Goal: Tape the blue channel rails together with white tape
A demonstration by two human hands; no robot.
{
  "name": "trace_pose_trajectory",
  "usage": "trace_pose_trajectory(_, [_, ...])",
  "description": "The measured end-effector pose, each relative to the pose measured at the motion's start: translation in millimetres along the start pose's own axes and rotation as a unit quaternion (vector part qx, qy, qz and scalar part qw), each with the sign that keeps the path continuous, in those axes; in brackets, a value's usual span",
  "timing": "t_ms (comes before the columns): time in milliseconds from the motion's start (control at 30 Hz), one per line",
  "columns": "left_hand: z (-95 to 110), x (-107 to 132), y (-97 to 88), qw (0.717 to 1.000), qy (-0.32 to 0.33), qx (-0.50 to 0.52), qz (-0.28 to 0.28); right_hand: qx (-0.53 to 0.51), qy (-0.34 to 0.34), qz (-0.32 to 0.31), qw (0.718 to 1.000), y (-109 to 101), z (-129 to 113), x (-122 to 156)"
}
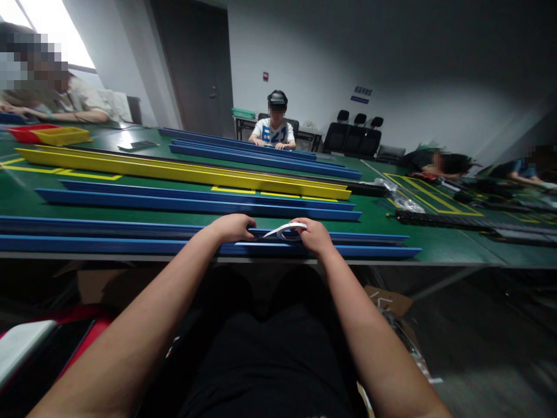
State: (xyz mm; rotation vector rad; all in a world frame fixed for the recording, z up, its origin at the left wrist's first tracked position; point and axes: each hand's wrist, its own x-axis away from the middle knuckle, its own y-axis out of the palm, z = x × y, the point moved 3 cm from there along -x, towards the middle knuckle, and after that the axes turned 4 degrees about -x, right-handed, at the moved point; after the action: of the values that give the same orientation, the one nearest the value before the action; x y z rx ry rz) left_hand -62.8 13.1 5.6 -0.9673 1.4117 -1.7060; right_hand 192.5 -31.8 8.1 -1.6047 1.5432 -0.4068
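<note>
My right hand (314,235) is closed around a roll of white tape (289,231), just above the near blue channel (174,244). From the roll a pulled-out strip runs left toward my left hand (234,227). The left thumb and fingers pinch at the end of that strip, above the same channel. Under both hands, the long blue channel lies along the front edge of the green table (448,244). Its inside between my hands is partly hidden by the tape and fingers.
Beyond lie another blue channel (195,203), a long yellow channel (183,174) and further blue channels (261,157). Red (28,133) and yellow trays (65,137) stand at left. A black strip (456,220) and clear plastic wrap (404,200) lie right. Several people sit around the table.
</note>
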Motion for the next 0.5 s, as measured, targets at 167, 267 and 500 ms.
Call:
trace_pose_trajectory(167, [0.1, 0.3, -0.5, 1.0, -0.004, 0.002, 0.003, -0.005, 0.007, 0.0, 1.0, 0.1, -0.8, -0.9])
trace_pose_trajectory(267, [-0.7, -1.0, 0.8, 1.0, -0.002, -0.006, 0.003, -0.009, 0.012, 0.001, 1.0, 0.8, 0.2, -1.4])
trace_pose_trajectory(500, [-1.8, -2.6, 2.7, 1.0, 0.003, -0.012, 0.0, -0.031, 0.007, 0.011, 0.999, 1.8, 3.2, -2.1])
